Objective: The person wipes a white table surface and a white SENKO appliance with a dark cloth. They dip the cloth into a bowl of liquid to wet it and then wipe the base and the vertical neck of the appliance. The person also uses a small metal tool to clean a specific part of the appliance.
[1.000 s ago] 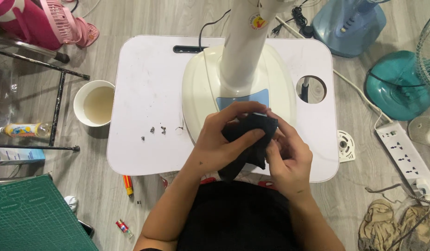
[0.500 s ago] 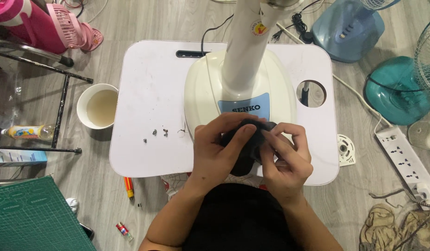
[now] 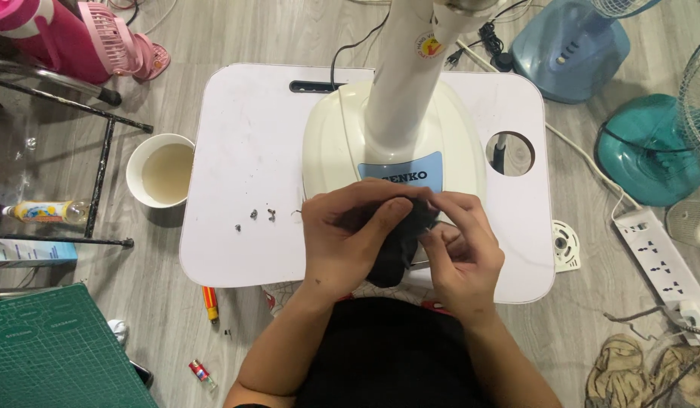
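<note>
White table [image 3: 244, 151] on grey floor carries a cream fan base [image 3: 327, 151]. Over its front edge, left hand [image 3: 346, 242] and right hand [image 3: 459, 253] together clutch a black part [image 3: 391, 253].

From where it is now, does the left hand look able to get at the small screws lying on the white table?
Probably yes. The screws lie on bare white table just beside the left hand with nothing between, though that hand now grips the dark part.

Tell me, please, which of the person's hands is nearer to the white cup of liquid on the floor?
Left. The left hand grips the black part on the cup's side; the right hand is beyond it.
</note>
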